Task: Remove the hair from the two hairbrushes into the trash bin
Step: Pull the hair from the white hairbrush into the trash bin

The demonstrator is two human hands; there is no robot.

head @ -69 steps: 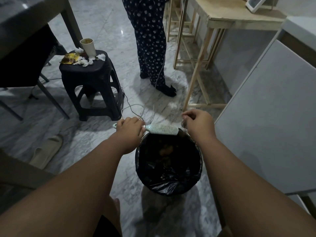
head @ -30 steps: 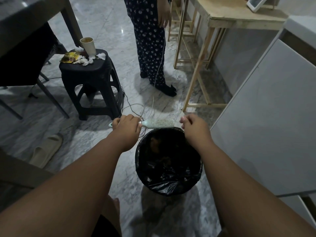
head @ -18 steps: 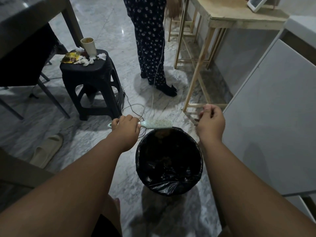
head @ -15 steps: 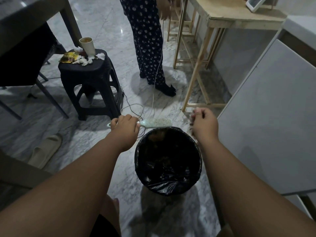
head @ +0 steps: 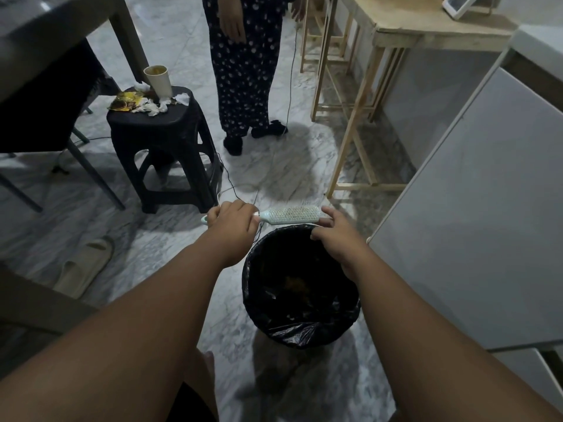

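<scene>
1. Stands over the trash bin, which is lined with a black bag and open on the marble floor.
2. Grips the handle of the hairbrush in the left hand, fingers wrapped fully round it, just past the bin's far-left rim.
3. Holds the pale green brush level with bristles facing up and its head over the bin's far rim.
4. Pinches the free end of the brush head with the right hand, thumb and fingertips closed on it, above the bin's far-right rim.
5. Carries a brownish mat of hair in the bristles, directly above the bin's far edge.
6. Shows something brownish deep inside the bin, too dark to identify.
7. Has a black stool beyond the bin to the left, bearing a paper cup and crumpled tissues.
8. Has a thin cable on the floor between stool and bin.
9. Has a pale slipper well to the bin's left.
10. Faces a standing person in dotted dark trousers, beyond the bin.
11. Has a white cabinet just to the bin's right and a wooden table further beyond on that side.
</scene>
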